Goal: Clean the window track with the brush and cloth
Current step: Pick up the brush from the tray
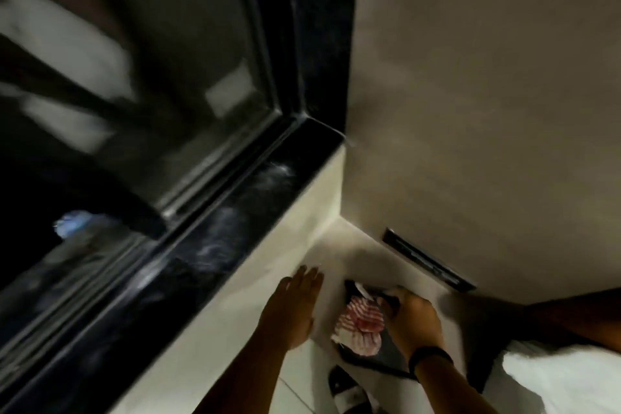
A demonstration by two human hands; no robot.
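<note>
A red-and-white striped cloth point(359, 326) lies crumpled on a dark flat tray-like thing point(389, 351) on the pale floor under the window. My right hand point(411, 318) reaches down to the far end of that dark thing, its fingers curled around something dark; what it is stays unclear. My left hand point(295, 302) hovers flat just left of the cloth, fingers spread and holding nothing. The window track point(188, 198) runs diagonally along the black sill point(235, 222), up and to the left of both hands. No brush can be made out.
The dark window pane point(134, 77) fills the upper left. A beige wall point(487, 94) stands on the right with a dark slot-like vent point(430, 260) near the floor. A black-and-white sandal point(349, 390) lies on the floor below the cloth. White fabric point(564, 380) sits bottom right.
</note>
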